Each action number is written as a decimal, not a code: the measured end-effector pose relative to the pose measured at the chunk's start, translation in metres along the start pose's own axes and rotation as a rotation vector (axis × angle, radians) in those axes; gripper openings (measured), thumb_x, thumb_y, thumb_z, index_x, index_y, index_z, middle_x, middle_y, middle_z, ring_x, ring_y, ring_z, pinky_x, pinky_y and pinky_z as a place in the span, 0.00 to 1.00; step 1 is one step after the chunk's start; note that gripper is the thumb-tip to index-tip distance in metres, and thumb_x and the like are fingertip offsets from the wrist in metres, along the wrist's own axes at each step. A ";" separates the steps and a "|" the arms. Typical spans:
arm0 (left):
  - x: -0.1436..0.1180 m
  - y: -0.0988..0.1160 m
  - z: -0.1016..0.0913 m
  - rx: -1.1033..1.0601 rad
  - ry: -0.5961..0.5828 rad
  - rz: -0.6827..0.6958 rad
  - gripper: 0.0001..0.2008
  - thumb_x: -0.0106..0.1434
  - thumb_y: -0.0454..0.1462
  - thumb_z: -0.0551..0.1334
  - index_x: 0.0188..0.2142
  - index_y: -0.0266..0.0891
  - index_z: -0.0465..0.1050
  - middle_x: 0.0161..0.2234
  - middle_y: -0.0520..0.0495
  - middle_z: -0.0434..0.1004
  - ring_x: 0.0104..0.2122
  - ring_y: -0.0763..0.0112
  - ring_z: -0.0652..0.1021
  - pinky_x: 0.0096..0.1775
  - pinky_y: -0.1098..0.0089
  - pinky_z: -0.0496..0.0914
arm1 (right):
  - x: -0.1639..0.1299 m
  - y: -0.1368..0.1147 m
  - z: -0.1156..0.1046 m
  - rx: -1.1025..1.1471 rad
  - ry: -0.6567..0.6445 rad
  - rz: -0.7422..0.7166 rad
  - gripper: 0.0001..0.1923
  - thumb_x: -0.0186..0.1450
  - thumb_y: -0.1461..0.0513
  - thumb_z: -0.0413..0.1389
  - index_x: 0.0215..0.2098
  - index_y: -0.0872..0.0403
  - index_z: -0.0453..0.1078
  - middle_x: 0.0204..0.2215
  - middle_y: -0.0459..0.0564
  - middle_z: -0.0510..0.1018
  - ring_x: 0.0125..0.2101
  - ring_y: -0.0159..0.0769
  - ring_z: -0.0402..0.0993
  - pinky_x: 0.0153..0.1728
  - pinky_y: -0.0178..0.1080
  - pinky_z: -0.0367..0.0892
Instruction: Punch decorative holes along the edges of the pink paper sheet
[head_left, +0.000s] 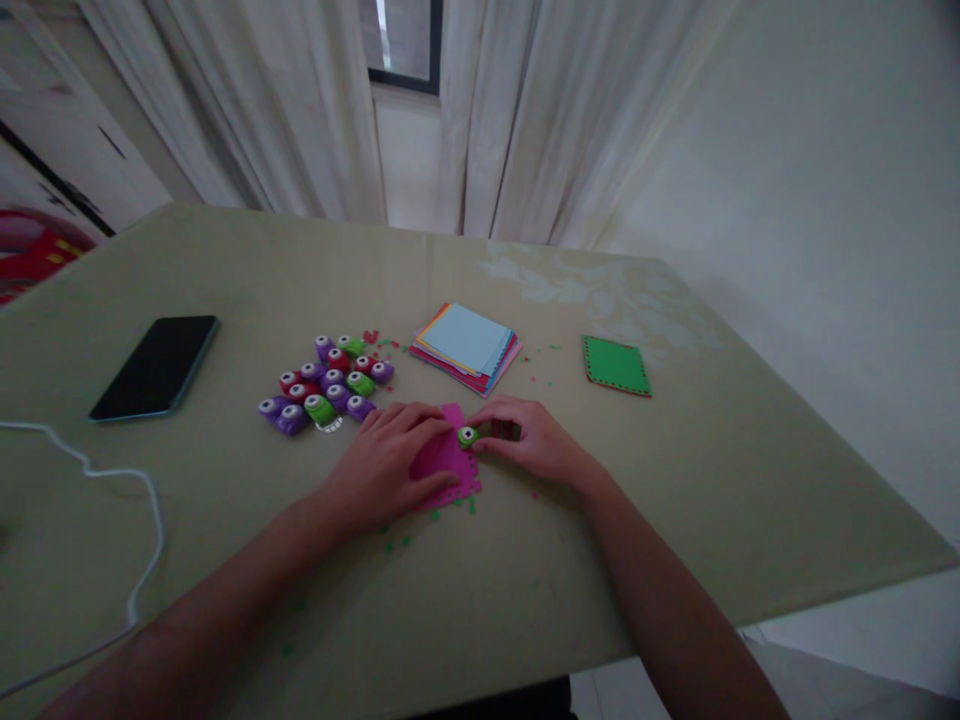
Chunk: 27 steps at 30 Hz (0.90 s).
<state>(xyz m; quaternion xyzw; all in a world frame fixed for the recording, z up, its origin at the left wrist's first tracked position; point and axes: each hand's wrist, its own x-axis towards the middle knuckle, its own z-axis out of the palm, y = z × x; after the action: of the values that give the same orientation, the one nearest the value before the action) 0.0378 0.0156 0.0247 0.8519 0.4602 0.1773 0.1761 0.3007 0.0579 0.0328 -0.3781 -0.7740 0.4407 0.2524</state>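
Forearms aside, left hand lies flat, open, pinning the square pink paper sheet while right hand pinches a small green craft punch on its far edge, so paper could easily skid.

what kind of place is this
Probably a room at home: long white curtains by a window, a beige cloth-covered table, and a stack of coloured paper squares for crafts.
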 end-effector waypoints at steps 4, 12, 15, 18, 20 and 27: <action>0.000 0.001 0.000 -0.008 0.000 -0.006 0.25 0.68 0.49 0.70 0.61 0.44 0.76 0.62 0.40 0.76 0.59 0.46 0.74 0.61 0.47 0.65 | 0.000 0.000 0.001 -0.013 -0.006 0.002 0.15 0.70 0.51 0.68 0.50 0.50 0.84 0.40 0.51 0.82 0.35 0.37 0.75 0.37 0.38 0.68; 0.000 0.001 0.001 -0.016 0.059 0.035 0.23 0.70 0.49 0.68 0.60 0.43 0.75 0.60 0.40 0.77 0.58 0.48 0.75 0.59 0.48 0.67 | -0.004 0.002 -0.008 -0.001 0.070 0.009 0.18 0.69 0.52 0.69 0.52 0.52 0.81 0.41 0.50 0.82 0.35 0.35 0.76 0.37 0.37 0.71; -0.001 0.004 0.002 -0.019 0.122 0.054 0.23 0.72 0.48 0.67 0.61 0.42 0.74 0.59 0.40 0.77 0.57 0.49 0.75 0.59 0.49 0.68 | -0.004 0.000 -0.009 -0.028 0.066 -0.089 0.13 0.72 0.54 0.66 0.51 0.51 0.81 0.43 0.51 0.82 0.38 0.36 0.78 0.42 0.39 0.74; -0.001 0.009 0.005 -0.020 0.171 0.063 0.24 0.72 0.47 0.67 0.63 0.42 0.72 0.58 0.40 0.77 0.56 0.50 0.76 0.58 0.50 0.69 | -0.004 -0.004 -0.006 -0.124 0.014 -0.217 0.10 0.75 0.58 0.63 0.52 0.50 0.80 0.48 0.52 0.82 0.48 0.40 0.79 0.53 0.44 0.74; -0.001 0.010 0.007 -0.016 0.196 0.073 0.24 0.72 0.46 0.67 0.63 0.42 0.71 0.59 0.39 0.78 0.57 0.50 0.76 0.59 0.51 0.69 | -0.003 -0.005 -0.004 -0.205 -0.022 -0.273 0.10 0.76 0.60 0.61 0.54 0.49 0.79 0.51 0.53 0.82 0.55 0.43 0.77 0.59 0.47 0.71; 0.000 0.009 0.015 0.020 0.215 0.178 0.23 0.74 0.43 0.66 0.65 0.42 0.70 0.61 0.39 0.78 0.58 0.51 0.77 0.59 0.51 0.70 | -0.003 0.001 0.000 -0.387 -0.014 -0.364 0.08 0.75 0.63 0.60 0.50 0.50 0.79 0.52 0.54 0.82 0.54 0.43 0.77 0.58 0.47 0.72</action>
<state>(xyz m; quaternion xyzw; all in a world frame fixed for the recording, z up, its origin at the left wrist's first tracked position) 0.0511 0.0086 0.0153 0.8671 0.4009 0.2779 0.1009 0.3029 0.0559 0.0318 -0.2710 -0.9009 0.2343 0.2449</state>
